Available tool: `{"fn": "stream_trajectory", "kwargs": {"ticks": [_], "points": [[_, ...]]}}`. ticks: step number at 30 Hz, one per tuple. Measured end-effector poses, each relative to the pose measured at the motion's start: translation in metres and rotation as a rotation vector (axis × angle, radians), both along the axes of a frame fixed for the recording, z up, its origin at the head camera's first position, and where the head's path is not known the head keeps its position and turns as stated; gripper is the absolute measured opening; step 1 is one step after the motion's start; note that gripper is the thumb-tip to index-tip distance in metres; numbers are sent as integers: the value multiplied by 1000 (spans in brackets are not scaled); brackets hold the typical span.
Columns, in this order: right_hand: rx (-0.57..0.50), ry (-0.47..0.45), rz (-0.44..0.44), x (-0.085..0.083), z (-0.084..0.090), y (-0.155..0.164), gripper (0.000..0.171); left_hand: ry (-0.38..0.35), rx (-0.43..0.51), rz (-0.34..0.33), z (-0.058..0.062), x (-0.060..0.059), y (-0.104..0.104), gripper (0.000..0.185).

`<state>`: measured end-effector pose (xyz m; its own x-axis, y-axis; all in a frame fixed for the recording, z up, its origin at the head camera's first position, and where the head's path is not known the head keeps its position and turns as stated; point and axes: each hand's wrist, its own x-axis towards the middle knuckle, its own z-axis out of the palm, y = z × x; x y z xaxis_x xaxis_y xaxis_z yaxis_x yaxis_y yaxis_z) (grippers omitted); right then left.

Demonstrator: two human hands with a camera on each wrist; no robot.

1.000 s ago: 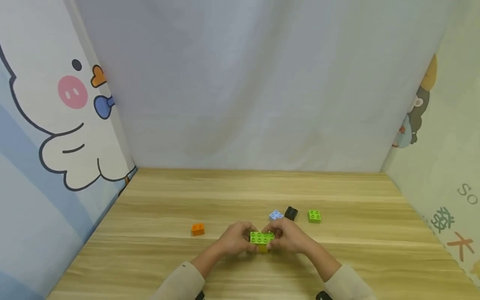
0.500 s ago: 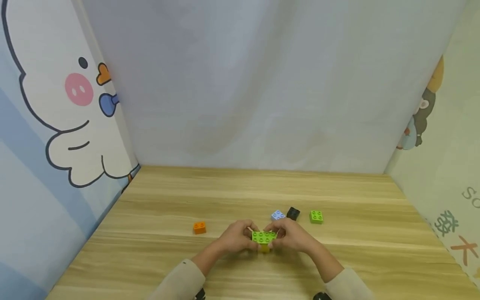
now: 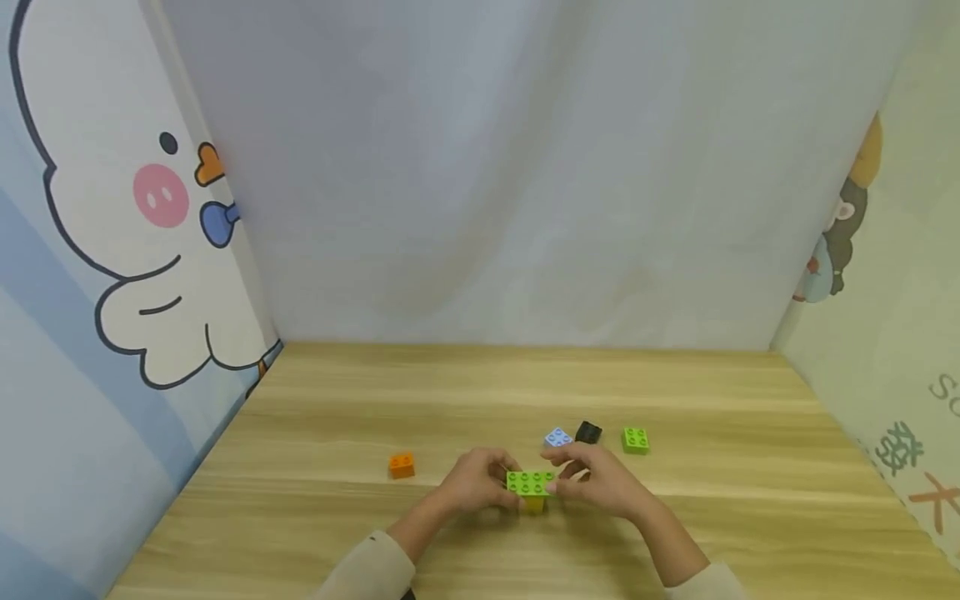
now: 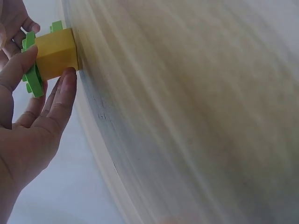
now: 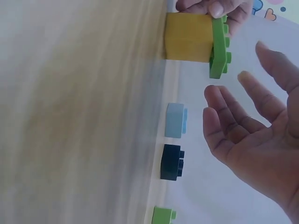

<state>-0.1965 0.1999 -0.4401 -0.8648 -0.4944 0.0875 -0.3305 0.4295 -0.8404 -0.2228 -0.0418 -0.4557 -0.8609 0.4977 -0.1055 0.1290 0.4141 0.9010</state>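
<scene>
Orange brick [image 3: 401, 465] alone at left on the table [image 3: 315, 500]. Left hand [image 3: 476, 482] pinches the green plate [image 3: 530, 482], thumb and fingers also on the yellow brick [image 3: 533, 502] under it; stack stands on the table, centre. Right hand [image 3: 602, 482] just beside, fingers straight, holding nothing. Behind: blue brick [image 3: 557, 437], black brick [image 3: 588, 432], green brick [image 3: 635, 439]. Right wall print partly legible: "SO".

Flat lime-green studded plastic plate [image 3: 530, 482] lying level, studs up, on a yellow plastic block [image 3: 533, 503], stack upright on the wooden table, lower centre of the head view, plate overhanging the block at both ends
</scene>
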Motion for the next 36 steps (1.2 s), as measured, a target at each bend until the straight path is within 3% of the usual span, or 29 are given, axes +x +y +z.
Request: {"fn": "stream_trajectory", "kwargs": {"ticks": [10, 22, 36], "points": [[-29, -55, -73, 10, 0, 15, 51, 2, 43, -6, -2, 3, -2, 41], [-11, -66, -73, 7, -1, 34, 52, -19, 69, -3, -2, 5, -3, 36], [29, -98, -180, 2, 3, 47, 58, -36, 86, 2, -3, 7, -3, 32]]}}
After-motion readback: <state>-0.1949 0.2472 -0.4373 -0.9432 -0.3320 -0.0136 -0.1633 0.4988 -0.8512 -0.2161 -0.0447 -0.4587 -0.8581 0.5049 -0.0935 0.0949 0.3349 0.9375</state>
